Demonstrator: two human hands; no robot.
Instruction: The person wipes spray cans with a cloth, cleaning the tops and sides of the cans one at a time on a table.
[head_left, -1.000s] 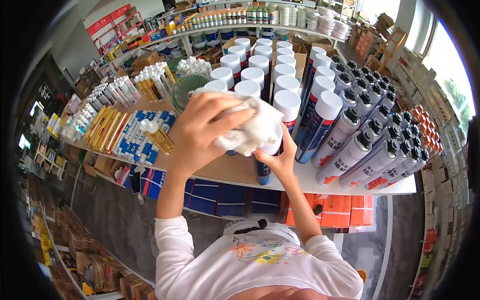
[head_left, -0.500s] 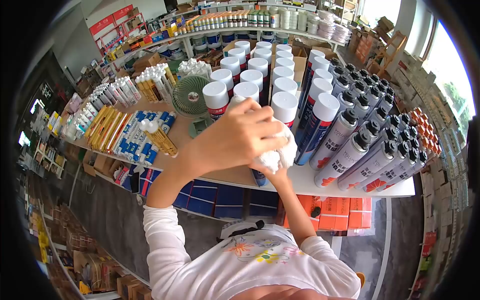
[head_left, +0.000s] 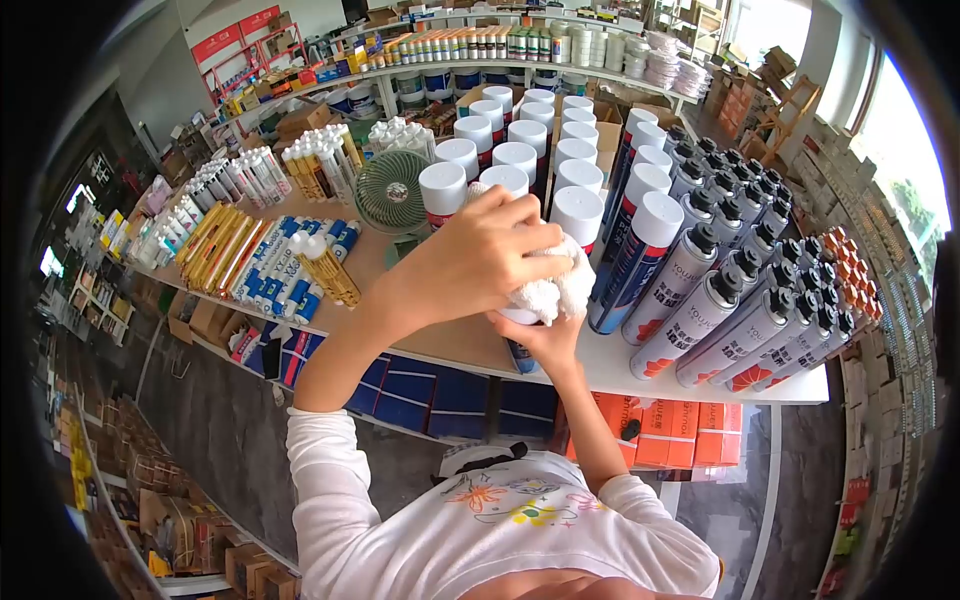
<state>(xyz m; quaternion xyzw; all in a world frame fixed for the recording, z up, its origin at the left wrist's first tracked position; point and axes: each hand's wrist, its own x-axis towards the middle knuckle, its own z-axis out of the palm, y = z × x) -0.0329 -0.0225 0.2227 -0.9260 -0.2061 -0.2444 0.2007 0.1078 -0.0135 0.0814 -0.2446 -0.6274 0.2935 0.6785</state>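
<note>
My left hand (head_left: 475, 258) is wrapped round a bunched white cloth (head_left: 568, 285) and presses it over the top of a spray can. Below the cloth, my right hand (head_left: 552, 342) grips the can near its white cap. A bit of the can's dark blue body (head_left: 520, 356) shows under my hands; the rest is hidden. Just behind stand rows of cans with white caps (head_left: 515, 157). To the right of my hands, a blue can (head_left: 636, 265) with a white cap stands at the front of its row.
Grey cans with black tops (head_left: 690, 318) crowd the table's right side. Leftward are a green fan (head_left: 393, 190), gold-labelled tubes (head_left: 325, 268) and blue-and-white packs (head_left: 285, 270). Orange boxes (head_left: 668, 430) sit beneath the white table edge (head_left: 780, 386). Stocked shelves (head_left: 450, 68) line the back.
The view has shifted slightly, so the table's things sit a little lower. My right hand's thumb and fingers show more below the cloth, with a sliver of the white cap.
</note>
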